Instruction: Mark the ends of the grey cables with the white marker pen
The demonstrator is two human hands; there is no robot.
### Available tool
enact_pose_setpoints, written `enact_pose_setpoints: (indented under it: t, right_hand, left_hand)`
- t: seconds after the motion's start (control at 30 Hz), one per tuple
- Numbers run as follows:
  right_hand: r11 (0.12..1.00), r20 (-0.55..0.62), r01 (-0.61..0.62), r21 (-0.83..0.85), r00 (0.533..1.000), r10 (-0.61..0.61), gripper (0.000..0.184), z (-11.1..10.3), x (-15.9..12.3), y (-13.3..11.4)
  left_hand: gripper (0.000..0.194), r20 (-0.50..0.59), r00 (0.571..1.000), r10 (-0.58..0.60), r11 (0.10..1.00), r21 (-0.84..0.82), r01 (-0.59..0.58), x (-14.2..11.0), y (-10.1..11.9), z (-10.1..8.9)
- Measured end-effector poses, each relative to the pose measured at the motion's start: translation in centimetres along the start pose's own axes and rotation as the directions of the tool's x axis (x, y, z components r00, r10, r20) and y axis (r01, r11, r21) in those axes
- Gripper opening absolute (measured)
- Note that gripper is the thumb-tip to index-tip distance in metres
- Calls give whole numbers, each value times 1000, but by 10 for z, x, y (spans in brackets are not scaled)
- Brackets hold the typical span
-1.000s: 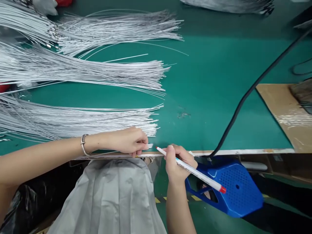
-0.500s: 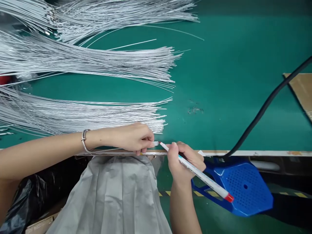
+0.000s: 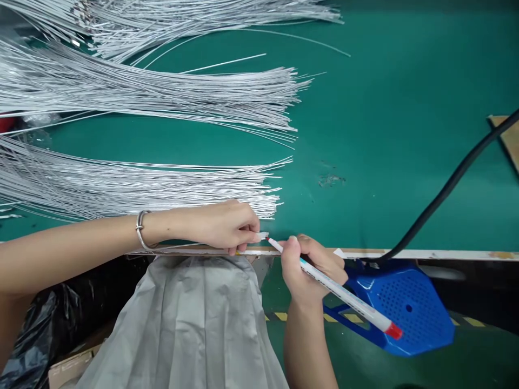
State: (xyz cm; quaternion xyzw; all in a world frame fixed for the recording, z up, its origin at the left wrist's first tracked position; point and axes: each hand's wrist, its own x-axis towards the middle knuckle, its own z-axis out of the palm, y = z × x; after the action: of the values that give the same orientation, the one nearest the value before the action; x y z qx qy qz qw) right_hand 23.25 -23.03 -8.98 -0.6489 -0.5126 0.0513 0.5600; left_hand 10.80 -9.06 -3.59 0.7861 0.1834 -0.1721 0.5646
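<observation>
My left hand [image 3: 232,226] is closed in a pinch near the table's front edge, with the short pale ends of what look like white wires [image 3: 263,236] sticking out past the fingertips. In my right hand [image 3: 310,268] is a white marker pen [image 3: 344,296] with a red tip and a red end, slanting down to the right. Its red tip meets the pale wire ends, or comes very close to them. Just beyond my left hand lies a bundle of white wires [image 3: 194,186], its cut ends pointing right.
More wire bundles [image 3: 182,94] lie farther back on the green table [image 3: 389,135]. A thick black cable [image 3: 450,186] crosses the right side to the table edge, near cardboard [image 3: 508,138]. Below stands a blue plastic stool [image 3: 409,313]. Black plastic [image 3: 36,329] lies at lower left.
The marker's red tip has come from a small gap up to the wire ends. The view has shifted, so the cardboard has slid mostly out at the right.
</observation>
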Motion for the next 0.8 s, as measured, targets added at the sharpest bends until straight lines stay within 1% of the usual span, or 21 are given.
enact_pose_setpoints:
  t: [0.13, 0.33, 0.4, 0.5, 0.6, 0.63, 0.67, 0.73, 0.8]
  right_hand:
    - [1000, 9, 7, 16, 1000, -7, 29, 0, 0, 0]
    - [998, 22, 37, 53, 999, -39, 31, -1, 1, 1]
    - [997, 20, 30, 66, 999, -32, 32, 0, 1, 2]
    - [989, -55, -49, 139, 997, 57, 30, 0, 1, 3]
    - [935, -155, -142, 324, 967, 201, 22, -1, 1, 3]
    - [904, -165, -163, 396, 955, 245, 25, -2, 2, 3]
    - [870, -168, -177, 460, 945, 281, 30, -4, 3, 3]
    - [823, -172, -194, 535, 928, 331, 38, -8, 5, 1]
    - [823, -179, -219, 524, 917, 357, 30, -11, 5, -4]
  left_hand:
    - [24, -1, 1000, 0, 1000, -21, 0, 0, -1, 0]
    - [24, 6, 1000, -5, 1000, -10, 6, 0, -1, 1]
    - [23, 6, 1000, -6, 1000, -10, 6, 0, -1, 0]
    - [23, 1, 1000, -3, 1000, -5, 3, 0, -1, 0]
    - [25, -2, 1000, 2, 1000, 5, -2, -1, -1, 1]
    - [25, -2, 1000, 5, 1000, 9, -5, -2, 0, 1]
    - [24, -3, 1000, 9, 1000, 8, -9, -4, 1, 1]
    - [24, -5, 1000, 19, 1000, -8, -19, -10, 8, -1]
    - [23, -23, 999, 40, 999, -24, -40, -19, 19, -2]
